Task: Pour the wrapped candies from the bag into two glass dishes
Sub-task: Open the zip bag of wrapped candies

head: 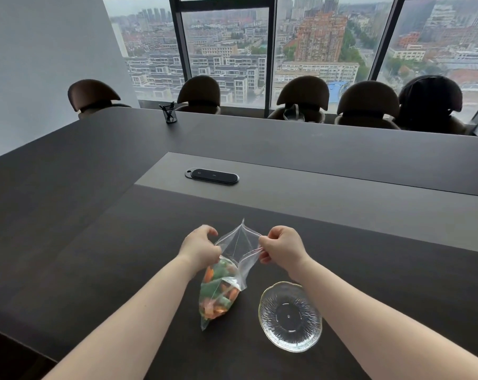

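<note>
A clear zip bag (233, 252) with orange and green wrapped candies (217, 290) in its lower half hangs above the dark table (95, 242). My left hand (200, 246) pinches the left side of the bag's mouth, and my right hand (283, 246) pinches the right side. The mouth is pulled apart between them. One ribbed glass dish (289, 316) with a gold rim stands empty on the table, just right of the bag and under my right forearm. A second dish is not in view.
A black oval socket panel (212, 176) is set in the grey centre strip beyond the hands. A mesh pen holder (170, 113) stands at the far edge. Several brown chairs (303, 98) line the far side before the windows.
</note>
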`<act>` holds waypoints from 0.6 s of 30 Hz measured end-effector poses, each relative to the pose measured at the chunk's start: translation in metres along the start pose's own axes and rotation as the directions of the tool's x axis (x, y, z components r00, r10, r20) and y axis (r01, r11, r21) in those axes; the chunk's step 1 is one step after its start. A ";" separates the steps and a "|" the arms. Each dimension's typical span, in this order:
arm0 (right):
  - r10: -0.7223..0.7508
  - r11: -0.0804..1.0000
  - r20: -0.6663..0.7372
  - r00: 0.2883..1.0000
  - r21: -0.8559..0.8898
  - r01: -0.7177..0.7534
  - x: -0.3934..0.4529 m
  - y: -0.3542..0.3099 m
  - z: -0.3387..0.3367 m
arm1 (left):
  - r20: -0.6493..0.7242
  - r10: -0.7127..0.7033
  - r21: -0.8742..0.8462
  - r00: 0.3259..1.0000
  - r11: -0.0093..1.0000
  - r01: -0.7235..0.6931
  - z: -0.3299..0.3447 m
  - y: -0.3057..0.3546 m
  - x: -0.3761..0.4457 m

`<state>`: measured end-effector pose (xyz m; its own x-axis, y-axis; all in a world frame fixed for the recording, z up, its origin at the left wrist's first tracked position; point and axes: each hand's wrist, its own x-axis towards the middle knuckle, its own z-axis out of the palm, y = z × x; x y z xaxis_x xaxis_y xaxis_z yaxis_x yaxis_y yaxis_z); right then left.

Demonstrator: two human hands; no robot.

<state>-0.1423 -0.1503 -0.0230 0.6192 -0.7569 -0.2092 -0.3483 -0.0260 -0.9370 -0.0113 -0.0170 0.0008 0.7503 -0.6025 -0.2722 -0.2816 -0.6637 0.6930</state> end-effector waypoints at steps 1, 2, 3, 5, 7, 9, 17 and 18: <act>-0.009 1.000 -0.014 1.000 0.017 0.009 0.001 -0.001 -0.003 | -0.012 0.003 0.086 1.000 0.996 -0.002 -0.002 0.000 0.002; -0.017 0.999 -0.037 0.999 0.030 0.019 0.003 -0.001 -0.006 | -0.050 0.003 0.192 0.999 0.981 0.007 -0.006 0.002 0.001; -0.024 0.999 -0.065 0.998 0.040 0.027 0.005 -0.001 -0.011 | -0.111 0.021 0.267 0.994 0.964 0.009 -0.010 0.002 0.003; -0.036 0.998 -0.108 0.993 0.047 0.041 0.011 0.000 -0.019 | -0.232 0.074 0.266 0.970 0.964 -0.009 -0.019 0.004 0.007; -0.051 0.997 -0.122 0.991 0.060 0.058 0.015 0.002 -0.024 | -0.323 0.109 0.159 0.940 0.985 -0.059 -0.023 0.012 0.009; -0.054 0.989 -0.106 0.993 0.133 0.068 0.018 0.003 -0.027 | -0.353 0.086 -0.003 0.932 0.996 -0.093 -0.020 0.022 0.008; 0.189 0.728 0.073 0.979 0.659 -0.189 0.036 0.034 -0.058 | -0.220 -0.024 -0.626 0.975 0.770 -0.123 -0.004 0.084 -0.004; 0.222 0.716 0.078 0.972 0.664 -0.217 0.037 0.041 -0.060 | -0.206 -0.014 -0.663 0.978 0.738 -0.129 -0.005 0.094 -0.005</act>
<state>-0.1756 -0.2188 -0.0525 0.5791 -0.6905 -0.4334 0.0836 0.5791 -0.8109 -0.0388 -0.0741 0.0709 0.8616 -0.4884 -0.1385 0.0919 -0.1183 0.9887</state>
